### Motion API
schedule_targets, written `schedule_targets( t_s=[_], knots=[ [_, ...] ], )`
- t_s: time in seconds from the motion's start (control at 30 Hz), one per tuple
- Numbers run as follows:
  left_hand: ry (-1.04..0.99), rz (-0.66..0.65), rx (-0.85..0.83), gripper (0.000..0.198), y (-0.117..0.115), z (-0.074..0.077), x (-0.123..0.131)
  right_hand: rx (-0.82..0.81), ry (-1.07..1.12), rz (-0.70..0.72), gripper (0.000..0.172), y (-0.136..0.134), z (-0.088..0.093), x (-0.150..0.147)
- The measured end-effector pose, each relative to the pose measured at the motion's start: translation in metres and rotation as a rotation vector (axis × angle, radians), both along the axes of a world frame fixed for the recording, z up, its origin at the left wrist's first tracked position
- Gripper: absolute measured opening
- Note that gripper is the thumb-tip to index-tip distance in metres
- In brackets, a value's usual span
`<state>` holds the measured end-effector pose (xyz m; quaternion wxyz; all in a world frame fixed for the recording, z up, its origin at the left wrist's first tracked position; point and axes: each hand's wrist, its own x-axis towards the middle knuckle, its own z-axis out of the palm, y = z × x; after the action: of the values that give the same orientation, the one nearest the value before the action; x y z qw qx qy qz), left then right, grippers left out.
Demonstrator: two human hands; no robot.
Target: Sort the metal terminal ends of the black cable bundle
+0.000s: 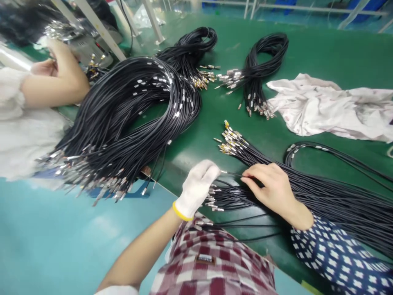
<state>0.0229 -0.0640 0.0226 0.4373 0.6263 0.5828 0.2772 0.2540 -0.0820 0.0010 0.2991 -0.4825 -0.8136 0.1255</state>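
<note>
Head view: green table (322, 53) carries several bundles of black cables. Largest coil (129, 110) lies at left, its metal ends hanging over the table edge above the blue floor (46, 246). A white cloth (331, 106) lies at right. Two smaller bundles (260, 61) rest at the far side. A co-worker's arm (55, 82) rests at far left. Loose cables (322, 196) fan out under the hands. Right hand (273, 188), bare, pinches a single cable (233, 174); left hand (196, 188), in a white glove, appears to grip that cable's metal tip, fingers curled.
</note>
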Motion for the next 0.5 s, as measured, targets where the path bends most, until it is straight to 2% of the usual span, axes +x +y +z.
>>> schedule_targets(
  t_s=[0.1,0.3,0.4,0.5],
  knots=[
    [-0.005,0.033,-0.065,0.023,-0.001,0.001,0.001,-0.059,0.023,0.023,0.013,0.002,0.000,-0.009],
    [0.002,0.014,-0.036,0.021,-0.004,-0.001,-0.001,-0.272,0.079,0.108,0.020,0.017,0.011,-0.042],
    [-0.086,-0.009,-0.061,0.022,-0.003,-0.003,-0.004,-0.376,0.139,0.117,0.023,0.018,0.011,-0.051],
    [-0.186,-0.033,-0.101,0.022,-0.002,-0.004,-0.007,-0.377,0.191,0.113,0.025,0.017,0.011,-0.051]
  ],
)
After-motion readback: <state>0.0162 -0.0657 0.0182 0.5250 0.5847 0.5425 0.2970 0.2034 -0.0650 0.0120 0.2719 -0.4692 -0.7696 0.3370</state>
